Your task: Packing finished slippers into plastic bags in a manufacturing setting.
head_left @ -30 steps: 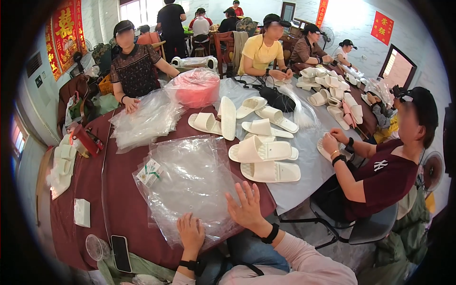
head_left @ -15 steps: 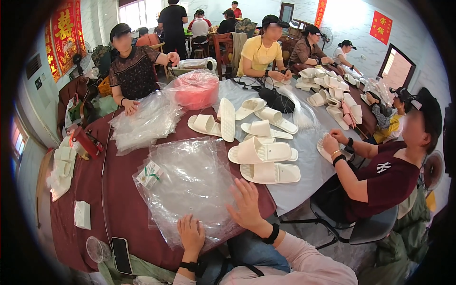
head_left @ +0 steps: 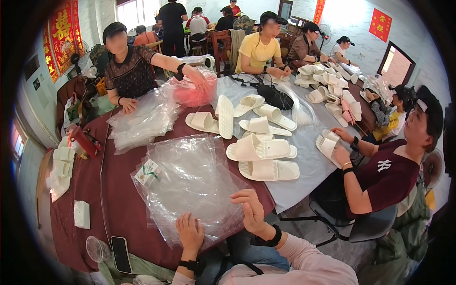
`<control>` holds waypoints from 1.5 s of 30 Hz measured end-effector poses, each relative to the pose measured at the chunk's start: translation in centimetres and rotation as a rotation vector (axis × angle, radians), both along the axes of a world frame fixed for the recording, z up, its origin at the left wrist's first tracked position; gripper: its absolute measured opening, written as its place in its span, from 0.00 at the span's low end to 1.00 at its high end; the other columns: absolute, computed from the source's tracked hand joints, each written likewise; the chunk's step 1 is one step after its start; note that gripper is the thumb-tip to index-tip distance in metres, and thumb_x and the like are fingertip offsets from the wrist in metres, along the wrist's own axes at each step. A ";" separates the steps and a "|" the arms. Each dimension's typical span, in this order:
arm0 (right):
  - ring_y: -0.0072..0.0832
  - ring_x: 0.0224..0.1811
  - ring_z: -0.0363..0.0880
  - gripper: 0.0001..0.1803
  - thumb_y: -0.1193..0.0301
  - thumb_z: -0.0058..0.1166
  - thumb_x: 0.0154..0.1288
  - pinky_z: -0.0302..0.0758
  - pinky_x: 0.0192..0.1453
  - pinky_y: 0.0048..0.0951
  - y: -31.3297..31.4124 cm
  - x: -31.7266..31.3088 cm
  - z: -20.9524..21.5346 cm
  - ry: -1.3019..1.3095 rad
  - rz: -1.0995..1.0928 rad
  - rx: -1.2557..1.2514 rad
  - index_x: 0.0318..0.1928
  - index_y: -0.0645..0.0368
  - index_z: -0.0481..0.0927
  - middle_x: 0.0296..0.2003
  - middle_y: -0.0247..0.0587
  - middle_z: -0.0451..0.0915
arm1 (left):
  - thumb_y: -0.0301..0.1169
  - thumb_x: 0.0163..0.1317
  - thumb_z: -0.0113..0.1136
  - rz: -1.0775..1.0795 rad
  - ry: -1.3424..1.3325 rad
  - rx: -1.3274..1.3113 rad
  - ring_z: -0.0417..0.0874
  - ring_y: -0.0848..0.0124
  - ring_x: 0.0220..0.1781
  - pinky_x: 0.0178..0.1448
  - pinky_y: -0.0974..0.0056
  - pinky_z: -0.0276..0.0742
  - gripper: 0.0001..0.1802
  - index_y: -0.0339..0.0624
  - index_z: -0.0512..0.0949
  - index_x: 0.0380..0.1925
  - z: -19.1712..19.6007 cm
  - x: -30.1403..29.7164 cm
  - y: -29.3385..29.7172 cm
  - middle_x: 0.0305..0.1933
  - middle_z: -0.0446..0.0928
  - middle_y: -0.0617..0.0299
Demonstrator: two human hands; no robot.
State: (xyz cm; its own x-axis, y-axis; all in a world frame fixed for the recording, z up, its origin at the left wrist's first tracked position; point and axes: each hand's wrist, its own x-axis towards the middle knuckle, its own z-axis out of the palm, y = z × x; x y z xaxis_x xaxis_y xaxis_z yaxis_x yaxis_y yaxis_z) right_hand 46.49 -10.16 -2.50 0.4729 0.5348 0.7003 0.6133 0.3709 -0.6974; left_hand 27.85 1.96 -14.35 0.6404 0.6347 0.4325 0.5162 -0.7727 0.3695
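Note:
A stack of clear plastic bags (head_left: 190,173) lies flat on the dark red tablecloth in front of me. A small white and green card (head_left: 148,173) rests on its upper left part. Spread flat on the near edge of the stack is my left hand (head_left: 190,232), fingers stretched out. Above the stack's right edge, my right hand (head_left: 251,210) is raised with its fingers bent toward the left and a gap at the thumb; I see nothing held in it. Just beyond it lie several white slippers (head_left: 269,170), some overlapping.
A co-worker on the right holds a white slipper (head_left: 327,146). Another, across at the left, stands by more plastic bags (head_left: 142,121) and a pink bundle (head_left: 194,90). A phone (head_left: 121,255), a clear plastic cup (head_left: 98,249) and a white box (head_left: 81,214) line the left side.
My right hand has curled its fingers, which were spread upright before. My left hand stays put. The co-worker across at the left has reached onto the pink bundle; the right one has lifted the slipper.

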 end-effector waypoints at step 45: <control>0.52 0.57 0.66 0.31 0.65 0.57 0.58 0.64 0.59 0.48 1.4 20.1 -8.0 -0.241 -0.968 -0.487 0.61 0.59 0.64 0.59 0.56 0.65 | 0.31 0.56 0.56 0.004 0.001 -0.037 0.66 0.52 0.62 0.70 0.46 0.53 0.11 0.38 0.75 0.37 -0.4 -0.1 0.1 0.54 0.70 0.50</control>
State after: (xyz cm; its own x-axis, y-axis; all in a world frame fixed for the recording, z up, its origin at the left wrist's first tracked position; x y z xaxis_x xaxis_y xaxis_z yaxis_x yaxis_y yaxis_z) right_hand 66.61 -8.78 -10.49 0.7194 0.2557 0.6459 0.6349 -0.6193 -0.4619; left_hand 27.77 2.09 -14.78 0.6385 0.6528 0.4076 0.5195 -0.7563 0.3975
